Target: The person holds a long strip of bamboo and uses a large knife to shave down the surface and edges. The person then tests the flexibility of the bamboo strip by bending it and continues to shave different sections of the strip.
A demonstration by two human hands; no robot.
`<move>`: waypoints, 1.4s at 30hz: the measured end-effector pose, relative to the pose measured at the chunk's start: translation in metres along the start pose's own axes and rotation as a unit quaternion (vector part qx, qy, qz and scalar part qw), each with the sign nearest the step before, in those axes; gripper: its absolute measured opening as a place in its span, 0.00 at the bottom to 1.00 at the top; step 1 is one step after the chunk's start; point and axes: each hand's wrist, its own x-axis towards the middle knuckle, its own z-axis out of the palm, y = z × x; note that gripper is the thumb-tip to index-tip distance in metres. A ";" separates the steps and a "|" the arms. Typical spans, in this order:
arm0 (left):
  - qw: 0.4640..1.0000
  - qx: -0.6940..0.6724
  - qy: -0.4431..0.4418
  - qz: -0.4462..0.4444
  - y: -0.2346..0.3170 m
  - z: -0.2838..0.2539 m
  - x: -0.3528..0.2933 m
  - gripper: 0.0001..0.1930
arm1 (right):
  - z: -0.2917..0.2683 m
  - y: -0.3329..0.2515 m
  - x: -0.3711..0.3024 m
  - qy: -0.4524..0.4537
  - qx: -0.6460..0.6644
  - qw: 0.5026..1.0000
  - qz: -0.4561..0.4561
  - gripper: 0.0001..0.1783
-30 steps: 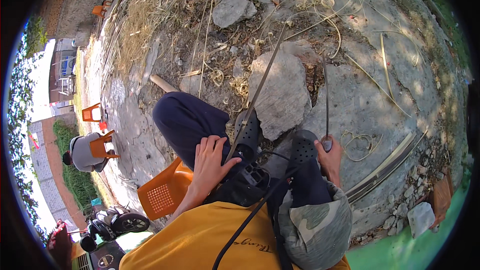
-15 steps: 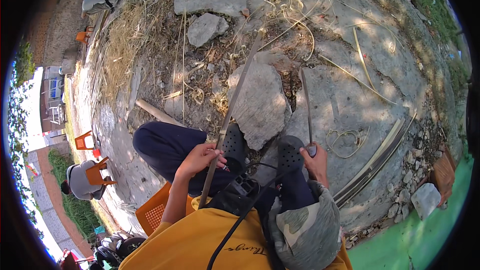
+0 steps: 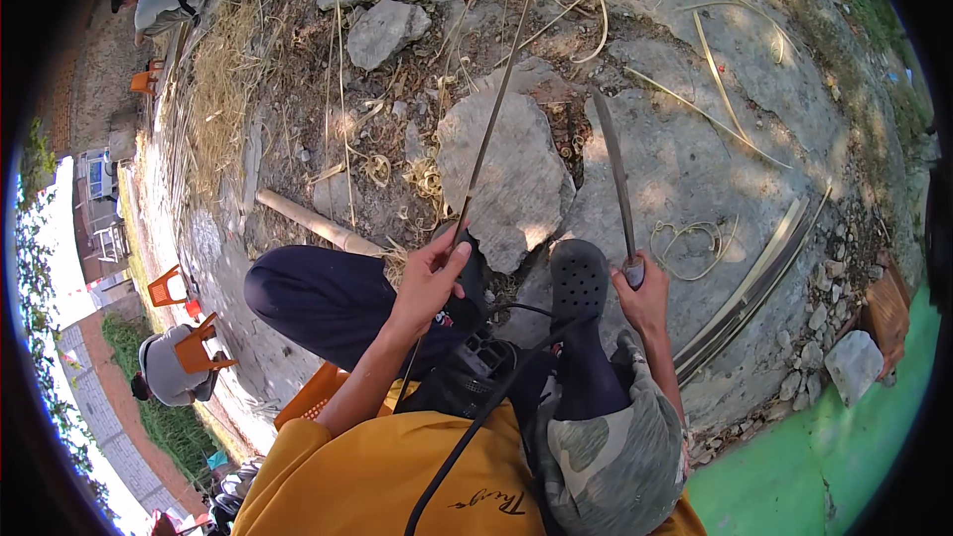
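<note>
A seated person's left hand (image 3: 429,278) grips one long thin bamboo strip (image 3: 496,104) that slants away toward 12 o'clock. The right hand (image 3: 645,293) is closed on one long knife (image 3: 615,179), blade pointing to 12 o'clock. Between them lies one flat stone (image 3: 506,174). At 3 o'clock, bare ground stays open up to a bundle of split strips (image 3: 764,273).
</note>
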 end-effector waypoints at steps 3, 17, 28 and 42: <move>0.984 -0.167 -0.008 -0.067 -0.021 0.001 0.020 0.23 | -0.002 0.001 -0.004 -0.012 -0.039 0.998 -0.050 0.14; 0.990 0.022 -0.142 -0.008 -0.029 0.067 0.067 0.16 | 0.010 -0.011 0.013 -0.145 -0.052 0.985 -0.072 0.24; 0.981 0.029 -0.161 -0.108 -0.042 0.073 0.084 0.17 | 0.050 0.006 0.057 -0.192 -0.105 0.972 -0.083 0.23; 0.979 0.084 -0.177 -0.051 -0.033 0.081 0.078 0.16 | 0.063 -0.012 0.060 -0.093 -0.112 0.987 -0.069 0.18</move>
